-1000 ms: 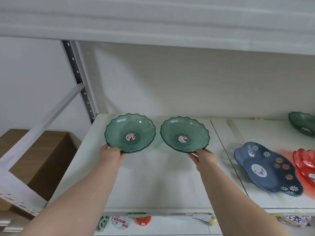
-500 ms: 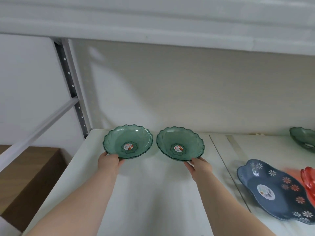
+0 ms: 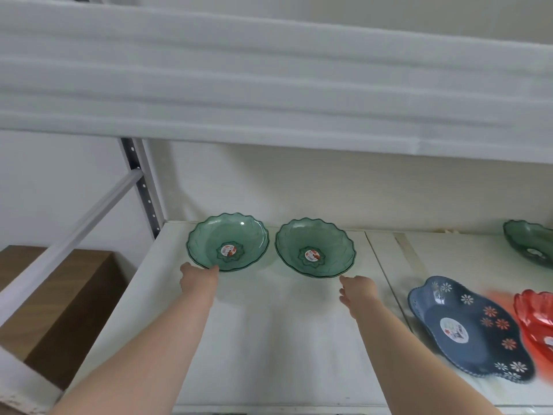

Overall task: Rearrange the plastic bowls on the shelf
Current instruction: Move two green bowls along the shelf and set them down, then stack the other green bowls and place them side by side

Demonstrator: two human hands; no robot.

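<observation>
Two green scalloped plastic bowls stand side by side at the back of the white shelf [image 3: 269, 348], each with a round sticker in its middle. My left hand [image 3: 199, 278] is at the front rim of the left green bowl [image 3: 236, 235], with the thumb on the rim. A small gap separates my right hand [image 3: 357, 290] from the front right rim of the right green bowl [image 3: 323, 235]; its fingers are loosely apart and hold nothing.
A blue flowered dish [image 3: 469, 327], a red bowl [image 3: 535, 319] and another green bowl [image 3: 529, 245] lie on the shelf's right part. The upper shelf [image 3: 269, 85] hangs low overhead. A metal post [image 3: 140, 187] and a brown box [image 3: 59, 295] are at the left.
Both bowls have gone further back on the shelf and now rest there. My right hand has come off its bowl and drawn back a little.
</observation>
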